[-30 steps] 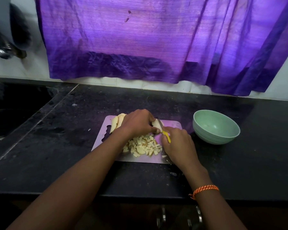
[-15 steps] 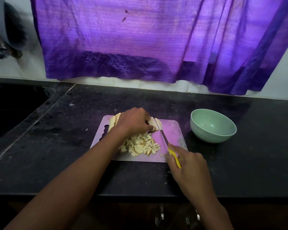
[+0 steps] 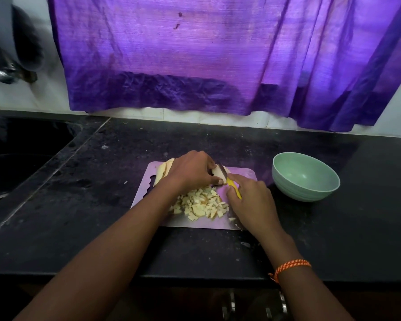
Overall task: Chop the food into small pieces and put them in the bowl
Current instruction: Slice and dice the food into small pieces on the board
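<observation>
Chopping step in hand, judged from the layout; nothing visible in the bowl yet.

Left of centre: uncut slices (image 3: 163,171) stacked at the far left end of the cutting board (image 3: 243,176), partly hidden under the left hand (image 3: 192,172).

Centre: left hand curled over one pale slice (image 3: 218,172), pinning it down, fingertips tucked near the cut line. Knife (image 3: 228,179), yellow handle, blade against that slice. Right hand (image 3: 252,202) wrapped around the handle, index finger laid along the top.

Lower centre of the board: heap of small cubes (image 3: 203,203), a few strays toward the near right edge.

Right of frame: green bowl (image 3: 306,176) on the dark tabletop (image 3: 79,205), just beside the board's right edge, looks empty inside.

Next move, as a guess: press the blade through close to the left fingertips, so they need to sit clear. Remaining slices follow, then the heap goes right into the bowl.
</observation>
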A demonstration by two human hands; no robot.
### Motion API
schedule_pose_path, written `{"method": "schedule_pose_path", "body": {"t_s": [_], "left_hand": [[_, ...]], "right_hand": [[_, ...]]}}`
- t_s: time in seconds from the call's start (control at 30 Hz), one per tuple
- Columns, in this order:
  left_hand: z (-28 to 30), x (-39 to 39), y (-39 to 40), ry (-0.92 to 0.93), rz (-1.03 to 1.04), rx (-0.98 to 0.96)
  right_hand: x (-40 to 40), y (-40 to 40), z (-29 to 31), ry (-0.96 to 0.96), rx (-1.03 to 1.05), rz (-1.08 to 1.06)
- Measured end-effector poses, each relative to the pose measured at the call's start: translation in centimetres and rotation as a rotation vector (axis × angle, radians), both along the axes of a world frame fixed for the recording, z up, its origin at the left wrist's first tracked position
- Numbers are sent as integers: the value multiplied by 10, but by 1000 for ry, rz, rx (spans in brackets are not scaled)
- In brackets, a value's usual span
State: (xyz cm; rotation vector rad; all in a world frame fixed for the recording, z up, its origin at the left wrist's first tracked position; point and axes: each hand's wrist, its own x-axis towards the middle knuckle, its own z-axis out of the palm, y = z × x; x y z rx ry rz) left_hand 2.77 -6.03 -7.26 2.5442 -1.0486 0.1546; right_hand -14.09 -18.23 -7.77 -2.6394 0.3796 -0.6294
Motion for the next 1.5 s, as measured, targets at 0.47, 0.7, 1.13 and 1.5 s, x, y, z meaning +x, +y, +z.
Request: {"method": "schedule_pose_path", "body": {"t_s": [0.47, 0.7, 1.13, 1.5], "left_hand": [[-6, 3, -2, 17, 2, -12], [-2, -4, -2, 34, 4, -20], [1, -4, -2, 64, 8, -18], [-2, -3, -2, 74, 27, -30]], "right_hand": [[6, 2, 5, 102, -72, 17], [-19, 9, 0, 90, -96, 8], [-66, 7, -11, 23, -63, 9], [2, 4, 4, 38, -69, -17]]}}
